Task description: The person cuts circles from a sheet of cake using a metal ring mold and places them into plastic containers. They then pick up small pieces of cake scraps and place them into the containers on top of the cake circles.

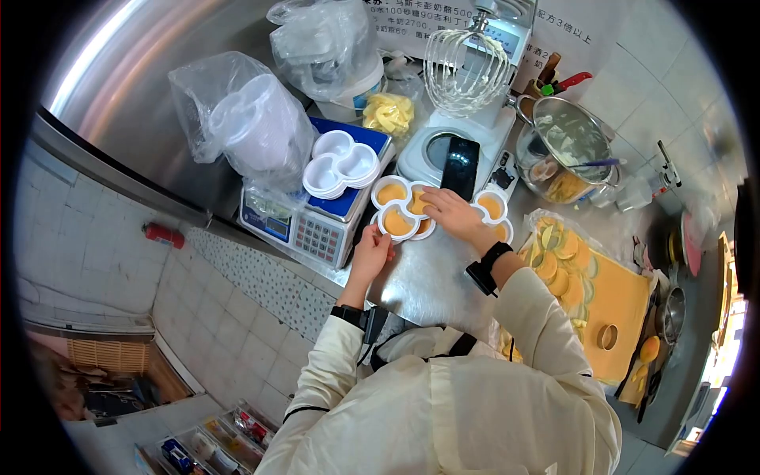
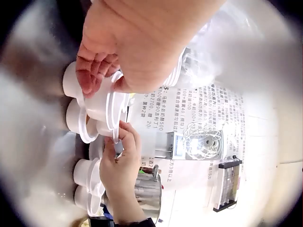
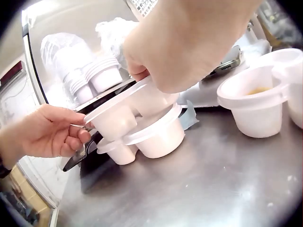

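Note:
A white three-cup container (image 1: 396, 220) with round orange-yellow pieces in its cups is between my hands. My left hand (image 1: 372, 255) pinches its near rim, thumb and finger at the edge in the left wrist view. My right hand (image 1: 453, 214) grips the opposite side, its fingertips at the rim of the right cup. In the right wrist view this upper container (image 3: 113, 120) sits slightly tilted over a lower three-cup container (image 3: 161, 139), which stands on the metal table (image 3: 213, 189). Some of the right fingers are hidden behind the palm there.
Another filled container (image 1: 492, 207) stands to the right. Stacked white cups (image 1: 340, 166) sit on a blue scale (image 1: 317, 226) at left. A phone (image 1: 461, 168) leans on the mixer base behind. Sheet cake with cut rounds (image 1: 558, 269) and a ring cutter (image 1: 607, 336) lie right.

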`<state>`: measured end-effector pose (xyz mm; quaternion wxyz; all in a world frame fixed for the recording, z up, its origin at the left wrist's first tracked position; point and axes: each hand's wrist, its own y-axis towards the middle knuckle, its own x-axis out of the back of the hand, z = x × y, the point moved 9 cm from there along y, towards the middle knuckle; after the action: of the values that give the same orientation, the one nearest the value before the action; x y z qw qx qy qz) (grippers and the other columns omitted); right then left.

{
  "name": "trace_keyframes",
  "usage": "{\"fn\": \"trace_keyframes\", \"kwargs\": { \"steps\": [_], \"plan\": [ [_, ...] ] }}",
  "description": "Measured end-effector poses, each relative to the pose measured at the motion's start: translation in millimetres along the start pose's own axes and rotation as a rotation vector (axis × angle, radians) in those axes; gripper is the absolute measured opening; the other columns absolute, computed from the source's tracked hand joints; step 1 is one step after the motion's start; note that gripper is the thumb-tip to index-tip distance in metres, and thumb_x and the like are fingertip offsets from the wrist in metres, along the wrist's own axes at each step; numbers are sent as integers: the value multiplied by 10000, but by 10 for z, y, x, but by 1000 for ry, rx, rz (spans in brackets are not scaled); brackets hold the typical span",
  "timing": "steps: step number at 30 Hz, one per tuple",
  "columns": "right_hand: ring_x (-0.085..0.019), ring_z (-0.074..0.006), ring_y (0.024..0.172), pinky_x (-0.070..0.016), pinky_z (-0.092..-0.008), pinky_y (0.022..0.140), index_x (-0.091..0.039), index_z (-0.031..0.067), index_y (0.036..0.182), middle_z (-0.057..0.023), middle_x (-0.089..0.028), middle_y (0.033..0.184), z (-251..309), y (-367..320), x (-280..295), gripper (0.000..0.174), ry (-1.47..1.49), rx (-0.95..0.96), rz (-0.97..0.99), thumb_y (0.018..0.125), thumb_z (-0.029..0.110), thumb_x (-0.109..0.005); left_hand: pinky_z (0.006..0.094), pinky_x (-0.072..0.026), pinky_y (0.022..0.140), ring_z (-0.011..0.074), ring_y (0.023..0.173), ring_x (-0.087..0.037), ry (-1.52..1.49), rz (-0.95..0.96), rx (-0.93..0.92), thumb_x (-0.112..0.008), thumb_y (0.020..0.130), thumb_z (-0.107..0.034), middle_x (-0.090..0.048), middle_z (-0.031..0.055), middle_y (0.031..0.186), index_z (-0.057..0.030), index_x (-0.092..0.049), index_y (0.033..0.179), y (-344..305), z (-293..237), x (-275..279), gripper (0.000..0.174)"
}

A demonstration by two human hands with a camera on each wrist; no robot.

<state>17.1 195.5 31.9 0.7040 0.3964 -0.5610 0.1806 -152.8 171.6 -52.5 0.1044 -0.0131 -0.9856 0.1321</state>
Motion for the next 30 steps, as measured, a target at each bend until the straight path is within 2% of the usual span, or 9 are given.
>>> {"fn": "trace_keyframes", "kwargs": {
  "steps": [5, 7, 8, 10, 12, 16, 18, 21, 30],
  "plan": [
    [-441, -268, 1198, -365, -385, 990, -554, 53, 1060, -102, -505, 1232, 92, -28, 330, 326, -11, -33, -153, 737, 11, -537, 298, -484, 548, 186, 601, -590, 31, -27, 156, -532, 883, -149, -582, 94, 734, -8, -473, 1127, -213, -156, 89, 289],
    [-442, -270, 1196, -369, -391, 984, -553, 50, 1059, -104, -507, 1228, 92, -90, 465, 337, 27, -117, -206, 726, -1, -536, 363, -476, 679, 242, 747, -593, 593, -276, -294, -575, 829, -141, -597, 74, 822, -41, -524, 1091, -318, -650, 410, 285],
    [-443, -272, 1195, -373, -396, 978, -552, 47, 1058, -105, -508, 1224, 46, -170, 540, 348, 64, -206, -253, 715, -13, -534, 363, -476, 679, 242, 747, -593, 598, -284, -293, -575, 829, -141, -597, 74, 822, -41, -524, 1091, -298, -729, 521, 285],
    [-527, -280, 1068, -433, -383, 900, -578, 54, 1008, -102, -579, 1078, 83, -371, 716, 314, 77, -217, -324, 706, -18, -530, 428, -419, 802, 276, 912, -531, 850, -556, -854, -591, 804, -121, -578, 57, 908, -73, -558, 1076, -554, -1485, 663, 278],
    [-584, -276, 915, -472, -372, 805, -599, 62, 943, -88, -613, 945, 106, -635, 812, 270, 116, -273, -274, 696, -23, -532, 450, -390, 833, 254, 1008, -487, 999, -488, -956, -603, 788, -108, -569, 45, 976, -89, -562, 1097, -427, -1762, 709, 312],
    [-612, -268, 721, -496, -357, 644, -607, 63, 854, -71, -627, 824, 192, -1112, 1024, 219, 130, -301, -306, 668, -39, -549, 444, -408, 812, 269, 930, -553, 1211, -342, -1008, -599, 779, -100, -601, 78, 937, -79, -538, 1134, -77, -1861, 708, 361],
    [-611, -270, 665, -496, -345, 580, -604, 58, 813, -73, -629, 800, 235, -1361, 1191, 191, 74, -361, -346, 659, -47, -561, 424, -447, 755, 287, 816, -610, 1298, -178, -702, -578, 792, -98, -631, 112, 848, -63, -487, 1192, 220, -1655, 693, 412],
    [-611, -265, 657, -500, -343, 582, -600, 55, 786, -70, -632, 809, 218, -1791, 1276, 174, 84, -497, -340, 653, -51, -566, 443, -477, 668, 326, 707, -627, 1356, -206, -802, -529, 828, -91, -637, 154, 776, -32, -440, 1223, 269, -1618, 567, 409],
    [-606, -237, 650, -494, -331, 570, -577, 77, 761, -41, -622, 813, 447, -2543, 1647, 157, -82, -691, -361, 636, -17, -581, 520, -436, 728, 445, 859, -568, 1139, 78, -703, -457, 798, 49, -595, 272, 905, -78, -390, 1297, 392, -1551, 503, 519]
  ]
}}
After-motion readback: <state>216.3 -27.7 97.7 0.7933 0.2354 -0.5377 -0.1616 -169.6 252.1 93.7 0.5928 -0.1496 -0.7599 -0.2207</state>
